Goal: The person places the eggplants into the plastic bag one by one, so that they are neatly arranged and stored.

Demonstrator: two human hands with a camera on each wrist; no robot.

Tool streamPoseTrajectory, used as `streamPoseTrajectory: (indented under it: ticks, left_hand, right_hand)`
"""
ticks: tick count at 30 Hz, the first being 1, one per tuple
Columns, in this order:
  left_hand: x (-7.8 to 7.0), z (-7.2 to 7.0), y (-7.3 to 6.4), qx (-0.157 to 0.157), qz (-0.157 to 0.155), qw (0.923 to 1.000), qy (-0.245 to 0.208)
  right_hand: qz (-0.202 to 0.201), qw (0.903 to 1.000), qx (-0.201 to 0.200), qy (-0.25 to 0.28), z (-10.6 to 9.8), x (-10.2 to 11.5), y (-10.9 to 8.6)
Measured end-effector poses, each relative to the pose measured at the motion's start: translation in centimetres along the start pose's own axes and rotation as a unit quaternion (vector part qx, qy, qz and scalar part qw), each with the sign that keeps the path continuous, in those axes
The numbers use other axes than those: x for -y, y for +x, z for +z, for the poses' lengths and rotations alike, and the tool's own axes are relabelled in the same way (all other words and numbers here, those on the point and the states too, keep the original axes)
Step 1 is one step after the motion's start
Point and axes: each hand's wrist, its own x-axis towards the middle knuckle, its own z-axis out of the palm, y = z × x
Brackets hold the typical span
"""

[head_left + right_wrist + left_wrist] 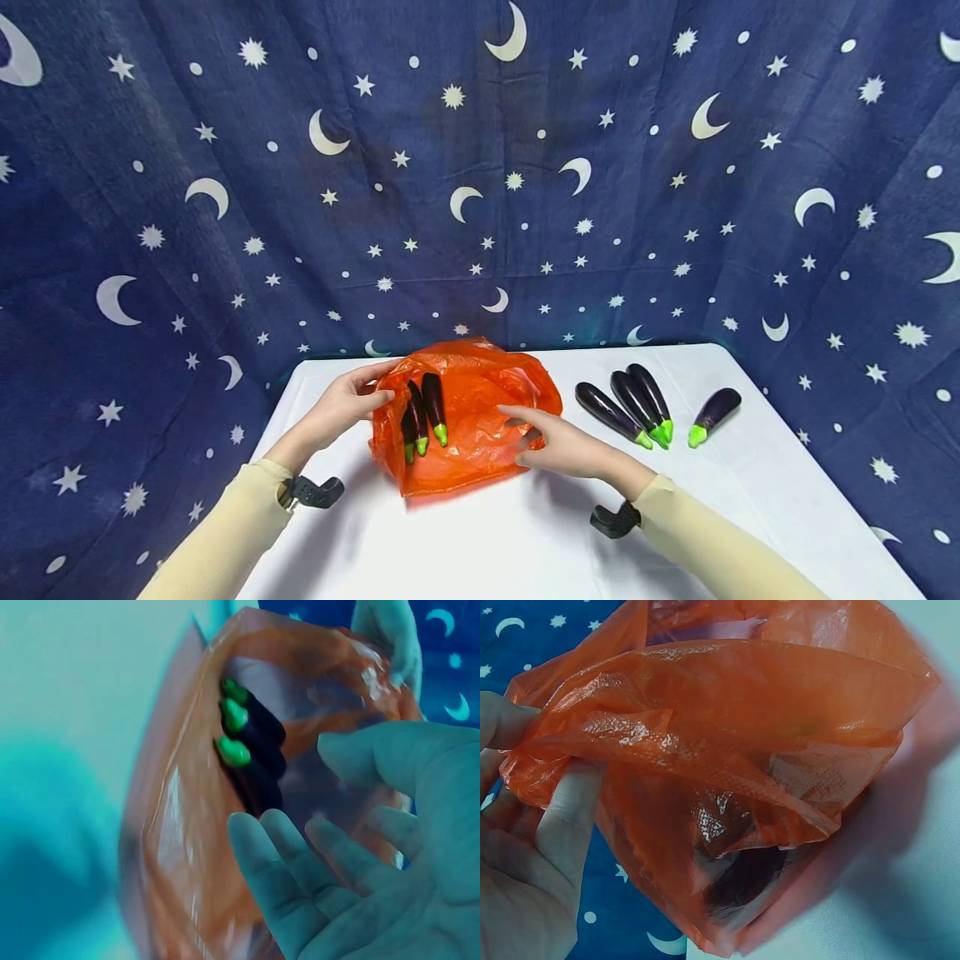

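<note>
An orange plastic bag (pixel 480 450) lies with its mouth spread toward me on the white table. Three dark eggplants (pixel 434 404) with green caps rest side by side in its left part. My left hand (pixel 341 408) pinches the bag's left edge between thumb and fingers, as the left wrist view shows. At the bag's right side, my right hand (pixel 562 446) is held with fingers spread and nothing in them. In the right wrist view its fingertips (pixel 244 825) appear in front of the opening, below the eggplants' caps; whether they touch the plastic I cannot tell.
Right of the bag, three eggplants (pixel 600 408) lie close together, caps toward me. A single eggplant (pixel 718 412) sits farther right on the white table (pixel 450 550). A blue curtain (pixel 420 208) with moons and stars hangs behind and around the table.
</note>
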Motion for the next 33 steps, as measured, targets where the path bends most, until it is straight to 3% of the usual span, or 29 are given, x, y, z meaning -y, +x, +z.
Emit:
streamPoseTrajectory:
  ticks: [9, 17, 22, 25, 33]
  left_hand:
    - [0.0, -0.1, 0.0, -0.003, 0.003, 1.0000, -0.004]
    - [0.3, 0.1, 0.1, 0.002, -0.001, 1.0000, 0.002]
    - [0.3, 0.1, 0.0, 0.001, -0.002, 1.0000, 0.004]
    - [0.4, 0.0, 0.1, 0.001, -0.002, 1.0000, 0.003]
    - [0.4, -0.1, 0.0, 0.004, 0.001, 0.9999, 0.013]
  right_hand:
    - [0.004, 0.9979, -0.061, 0.019, -4.9, -2.1, -5.6]
    - [0.058, 0.9866, -0.137, 0.068, -8.2, -4.3, -9.6]
    - [0.106, 0.9780, -0.179, 0.018, -9.6, -5.8, -11.3]
    - [0.144, 0.9676, -0.208, -0.005, -10.3, -6.7, -12.2]
    - [0.191, 0.9482, -0.251, -0.039, -11.9, -9.2, -14.2]
